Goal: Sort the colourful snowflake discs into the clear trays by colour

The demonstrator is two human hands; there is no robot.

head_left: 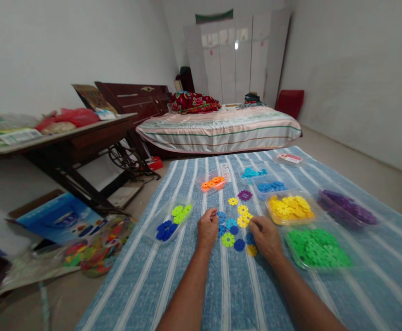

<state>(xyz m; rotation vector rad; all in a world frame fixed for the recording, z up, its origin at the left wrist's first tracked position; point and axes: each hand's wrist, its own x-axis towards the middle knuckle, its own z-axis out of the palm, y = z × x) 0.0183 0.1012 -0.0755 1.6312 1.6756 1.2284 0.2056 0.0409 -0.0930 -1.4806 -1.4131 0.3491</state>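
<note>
A loose group of flat, notched plastic discs lies on the striped cloth between my hands. Among them are a lime green disc [228, 239], a dark blue disc [239, 244], a light blue disc [231, 223] and an orange-yellow disc [252, 250]. My left hand [207, 230] is closed at the left side of the group, beside some blue discs; anything inside its fingers is hidden. On the other side, my right hand [266, 236] pinches at the edge of a yellow disc [243, 220]. Farther back lie a purple disc [245, 195] and a small yellow disc [233, 201].
Clear tubs around the group hold sorted discs: green [319, 248], yellow [290, 208], purple [348, 208], blue [271, 187], orange [213, 183]. Left, one tub [152, 233] holds dark blue and lime discs. A lidded box [289, 158] sits at the far right corner.
</note>
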